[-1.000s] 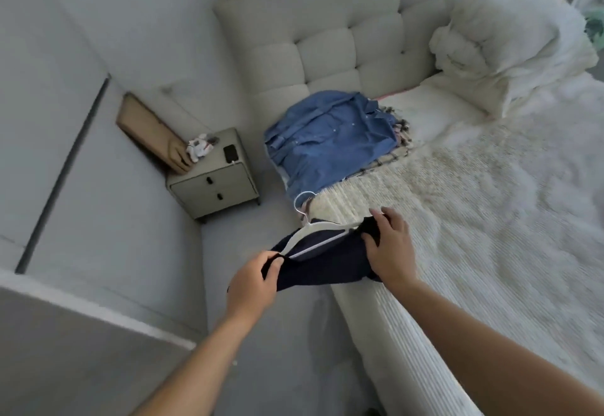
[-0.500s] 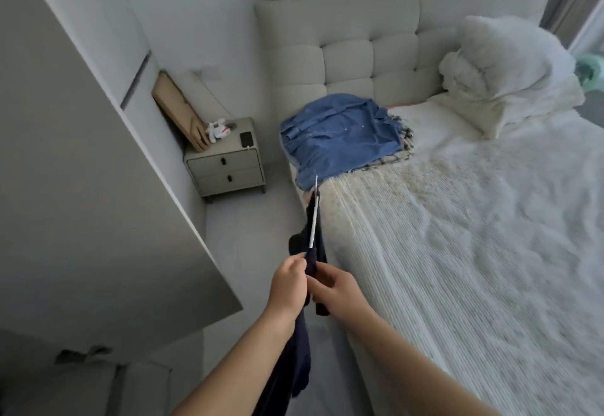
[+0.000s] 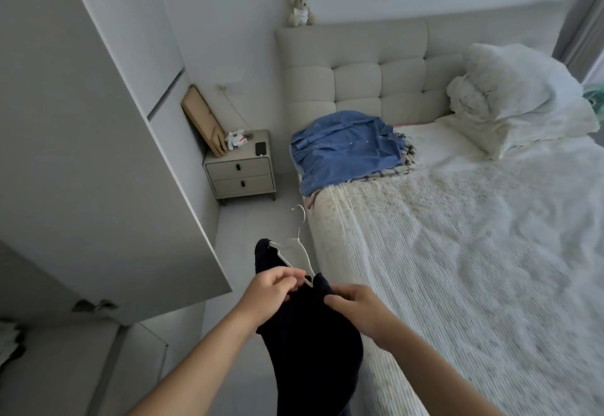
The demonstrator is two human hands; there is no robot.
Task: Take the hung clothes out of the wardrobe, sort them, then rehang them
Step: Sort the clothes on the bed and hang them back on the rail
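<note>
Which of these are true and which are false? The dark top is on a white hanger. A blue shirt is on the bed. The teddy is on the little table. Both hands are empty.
1. The dark top is on a white hanger. True.
2. A blue shirt lies on the bed. True.
3. The teddy sits on the little table. False: it sits on top of the headboard.
4. Both hands are empty. False: the left hand pinches the hanger and the right hand holds the dark top.
</note>
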